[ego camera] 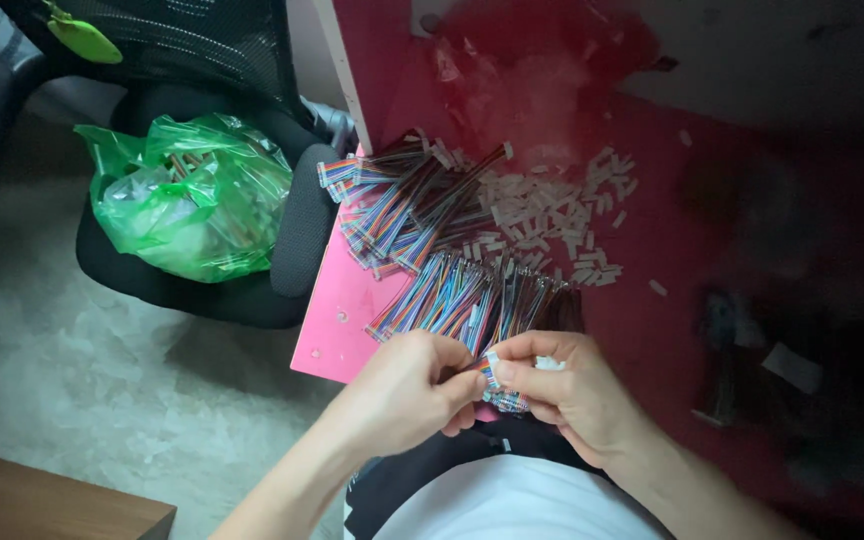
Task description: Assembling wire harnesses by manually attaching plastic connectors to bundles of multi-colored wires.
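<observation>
Green plastic bag (192, 195) sits on the office chair (282, 240) at left, left hand (402, 390) and right hand (572, 390) both pinching one rainbow ribbon cable (493, 372) above the lap, at the pink surface's (337, 320) near edge — best gripped close to the connector, fingers steady.

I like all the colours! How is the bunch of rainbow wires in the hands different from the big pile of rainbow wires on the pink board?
The small bundle of rainbow ribbon wires is pinched between the left hand and right hand; the large pile of rainbow ribbon wires lies untouched on the pink board. The held bundle is far smaller. It is gathered tight, while the pile fans out in several directions. Both share the same striped colours.
</observation>
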